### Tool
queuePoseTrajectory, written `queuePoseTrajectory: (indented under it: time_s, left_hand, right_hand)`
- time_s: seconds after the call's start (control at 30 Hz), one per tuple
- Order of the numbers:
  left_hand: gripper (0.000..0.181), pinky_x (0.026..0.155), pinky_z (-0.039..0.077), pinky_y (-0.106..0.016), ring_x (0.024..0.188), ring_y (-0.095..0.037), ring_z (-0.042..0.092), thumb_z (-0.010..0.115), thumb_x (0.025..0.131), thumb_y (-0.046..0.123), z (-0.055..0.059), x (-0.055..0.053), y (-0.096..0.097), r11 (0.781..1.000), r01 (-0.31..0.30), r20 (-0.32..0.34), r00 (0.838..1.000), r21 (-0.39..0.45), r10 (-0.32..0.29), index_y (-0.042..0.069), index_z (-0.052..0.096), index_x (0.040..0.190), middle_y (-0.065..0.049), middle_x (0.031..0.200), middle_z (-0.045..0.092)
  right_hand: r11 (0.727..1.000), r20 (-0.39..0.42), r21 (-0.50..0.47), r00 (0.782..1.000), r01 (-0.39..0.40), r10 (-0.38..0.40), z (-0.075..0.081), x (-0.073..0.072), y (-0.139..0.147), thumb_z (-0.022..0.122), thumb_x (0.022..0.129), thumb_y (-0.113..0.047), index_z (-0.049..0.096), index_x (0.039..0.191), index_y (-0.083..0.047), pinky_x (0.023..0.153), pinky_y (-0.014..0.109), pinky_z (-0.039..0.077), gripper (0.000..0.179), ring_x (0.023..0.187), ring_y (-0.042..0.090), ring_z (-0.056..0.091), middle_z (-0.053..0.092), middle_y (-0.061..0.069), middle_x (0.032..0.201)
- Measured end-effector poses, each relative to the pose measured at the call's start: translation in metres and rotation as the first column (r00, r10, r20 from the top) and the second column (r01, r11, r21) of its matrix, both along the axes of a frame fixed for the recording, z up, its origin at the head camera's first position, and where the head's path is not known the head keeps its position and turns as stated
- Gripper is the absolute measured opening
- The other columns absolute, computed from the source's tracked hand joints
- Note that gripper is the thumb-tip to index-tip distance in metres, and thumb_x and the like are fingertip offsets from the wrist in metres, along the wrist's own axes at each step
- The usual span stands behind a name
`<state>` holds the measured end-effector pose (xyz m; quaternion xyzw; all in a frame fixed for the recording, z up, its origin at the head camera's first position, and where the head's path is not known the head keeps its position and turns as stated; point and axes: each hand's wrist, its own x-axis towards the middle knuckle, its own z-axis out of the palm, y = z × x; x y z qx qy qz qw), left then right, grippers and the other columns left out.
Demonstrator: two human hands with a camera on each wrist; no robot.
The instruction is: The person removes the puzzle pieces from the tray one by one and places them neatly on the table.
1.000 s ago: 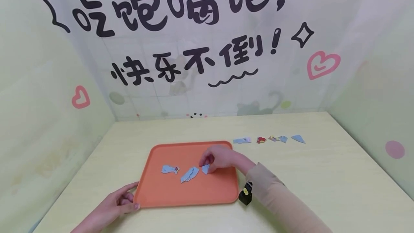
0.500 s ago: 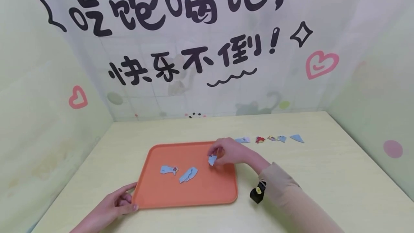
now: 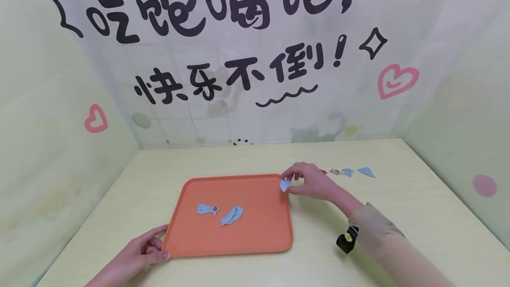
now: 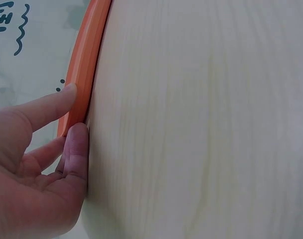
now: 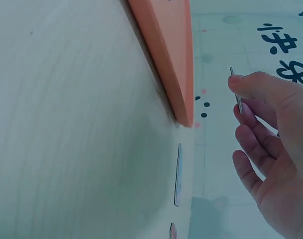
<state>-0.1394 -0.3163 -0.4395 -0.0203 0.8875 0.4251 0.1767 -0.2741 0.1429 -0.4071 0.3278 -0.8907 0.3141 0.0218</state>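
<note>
My right hand (image 3: 312, 181) pinches a small light-blue jigsaw piece (image 3: 285, 184) between thumb and fingers, over the back right corner of the orange tray (image 3: 255, 238). Seen edge-on in the right wrist view, the thin piece (image 5: 239, 102) is raised above the table. At the tray's front left corner, my left hand (image 3: 139, 251) grips the rim, its thumb (image 4: 66, 99) against the edge. Inside the tray lie a blue piece with a small dark-red figure (image 3: 206, 208) and two blue pieces fitted side by side (image 3: 232, 216).
Behind my right hand, a row of pieces lies on the pale wooden table (image 3: 402, 216): a red one (image 3: 323, 172), a patterned blue pair (image 3: 345, 172) and a blue triangle (image 3: 366, 172). In the right wrist view a long piece (image 5: 178, 174) lies beside the tray corner.
My right hand has lifted the small blue piece off the middle of the tray and carried it right and back to the tray's corner. The left hand stays at the rim.
</note>
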Motion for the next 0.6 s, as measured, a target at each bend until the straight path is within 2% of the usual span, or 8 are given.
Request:
queuePoseTrajectory:
  time_s: [0.17,0.33,0.47,0.6]
  left_hand:
    - [0.081,0.069,0.041,-0.021,0.079,-0.007,0.049,0.071,0.090,0.023,0.001,0.001,-0.003,0.998,0.034,-0.012,0.999,0.055,-0.033,-0.007,0.028,0.152,-0.007,0.101,0.056]
    - [0.082,0.068,0.042,-0.021,0.078,-0.006,0.049,0.072,0.090,0.021,0.001,0.001,-0.003,0.996,0.039,-0.011,0.999,0.079,-0.039,-0.008,0.026,0.152,-0.007,0.101,0.055]
    - [0.082,0.069,0.042,-0.021,0.078,-0.006,0.049,0.071,0.090,0.021,0.001,0.000,-0.004,0.994,0.051,-0.012,0.999,0.092,-0.050,-0.009,0.025,0.152,-0.008,0.101,0.055]
    - [0.082,0.069,0.042,-0.021,0.079,-0.007,0.049,0.071,0.091,0.024,0.000,0.000,-0.003,0.997,0.038,0.000,0.999,0.067,-0.039,-0.008,0.026,0.152,-0.007,0.101,0.056]
  right_hand:
    - [1.000,-0.012,-0.013,1.000,0.028,-0.028,-0.005,0.001,0.012,0.079,0.083,-0.019,0.074,0.112,-0.013,0.079,0.030,0.049,0.030,0.087,0.012,0.059,0.068,-0.004,0.095]
    - [0.999,0.001,-0.012,1.000,0.030,-0.030,-0.011,0.002,0.022,0.079,0.082,-0.018,0.074,0.110,-0.011,0.078,0.034,0.050,0.029,0.085,0.017,0.059,0.068,-0.003,0.092]
    - [0.999,0.039,-0.003,0.999,0.038,-0.038,-0.015,0.004,0.028,0.080,0.082,-0.021,0.074,0.109,-0.012,0.076,0.029,0.049,0.029,0.083,0.011,0.056,0.068,-0.005,0.092]
    - [0.999,0.090,0.002,0.995,0.035,-0.035,-0.020,0.006,0.031,0.080,0.082,-0.022,0.075,0.108,-0.013,0.076,0.023,0.047,0.028,0.084,0.008,0.055,0.069,-0.006,0.093]
